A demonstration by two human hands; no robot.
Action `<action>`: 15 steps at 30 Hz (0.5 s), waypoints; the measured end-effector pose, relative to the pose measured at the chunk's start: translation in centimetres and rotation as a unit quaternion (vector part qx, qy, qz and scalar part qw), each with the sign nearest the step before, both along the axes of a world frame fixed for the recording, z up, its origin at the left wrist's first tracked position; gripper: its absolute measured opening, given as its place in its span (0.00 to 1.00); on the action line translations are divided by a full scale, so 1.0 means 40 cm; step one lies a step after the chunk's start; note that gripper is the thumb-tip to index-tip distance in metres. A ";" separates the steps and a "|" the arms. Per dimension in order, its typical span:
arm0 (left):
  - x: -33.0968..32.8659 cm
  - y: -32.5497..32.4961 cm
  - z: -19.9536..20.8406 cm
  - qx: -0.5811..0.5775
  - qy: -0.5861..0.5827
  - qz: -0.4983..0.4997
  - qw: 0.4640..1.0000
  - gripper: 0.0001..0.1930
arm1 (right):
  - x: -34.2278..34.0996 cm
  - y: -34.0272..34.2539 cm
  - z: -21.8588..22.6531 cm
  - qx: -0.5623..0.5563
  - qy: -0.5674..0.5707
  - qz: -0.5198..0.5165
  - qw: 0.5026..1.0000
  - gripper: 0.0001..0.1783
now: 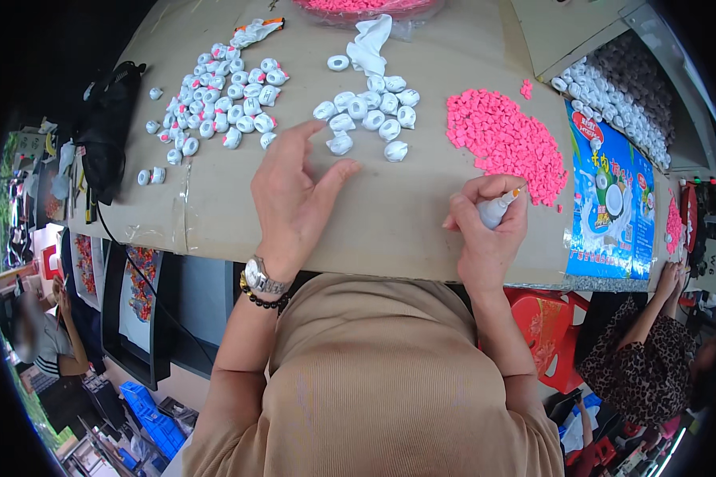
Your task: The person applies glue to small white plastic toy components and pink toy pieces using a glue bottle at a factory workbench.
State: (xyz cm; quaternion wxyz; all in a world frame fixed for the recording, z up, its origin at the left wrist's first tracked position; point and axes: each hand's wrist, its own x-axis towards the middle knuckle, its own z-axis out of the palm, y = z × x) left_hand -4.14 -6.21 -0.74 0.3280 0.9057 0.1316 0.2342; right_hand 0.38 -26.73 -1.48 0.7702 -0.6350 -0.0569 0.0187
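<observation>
1. Right-hand fingers (pixel 479 189) curled narrow round a small white bottle (pixel 494 212), orange tip (pixel 516 192) aimed up and outward, just on the near side of the pink chips (pixel 497 127).
2. Left-hand fingers (pixel 305 135) wide, thumb well apart from the index; nothing visible between them. White rounded pieces (pixel 373 119) lie just beyond; cannot tell whether the index touches one.
3. Risk, my judgement: too firm a squeeze might let out excess, if the bottle holds liquid. Contents not visible.
4. Second risk: a brush from the left thumb could roll the nearest pieces, being rounded and loose. A right-hand sweep outward could scatter the chips.
5. Surface: counter (pixel 398 230) faced in brown sheeting, clear tape (pixel 184 208) wrinkled at left; lifted tape might snag a piece. Blue printed sheet (pixel 640 219) at right. Larger white cluster (pixel 251 106) at left, many with pink bits.
6. Far side: crumpled white cloth (pixel 370 48); more pink stuff in a plastic-wrapped container (pixel 410 22).
7. Room: red plastic stool (pixel 537 306) below at right; beyond it a person in leopard print (pixel 644 362). Blue crates (pixel 155 421) lower left.
</observation>
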 end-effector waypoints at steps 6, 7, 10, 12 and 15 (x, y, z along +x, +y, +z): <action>0.091 0.031 0.005 0.175 0.005 -0.070 0.982 0.40 | 0.000 -0.007 -0.005 0.003 0.004 0.004 1.000 0.14; 0.104 0.037 0.006 0.175 0.005 -0.067 0.982 0.40 | -0.001 -0.007 -0.006 0.002 0.005 0.004 1.000 0.14; 0.123 0.037 0.017 0.216 0.116 -0.113 0.963 0.38 | 0.001 -0.013 -0.010 0.000 0.007 0.015 1.000 0.14; 0.128 0.027 0.023 0.236 0.142 -0.121 0.953 0.34 | 0.000 -0.014 -0.014 0.002 0.006 0.016 1.000 0.14; 0.110 0.019 0.000 0.259 0.095 -0.125 0.953 0.26 | -0.001 -0.017 -0.020 -0.001 0.006 0.018 1.000 0.14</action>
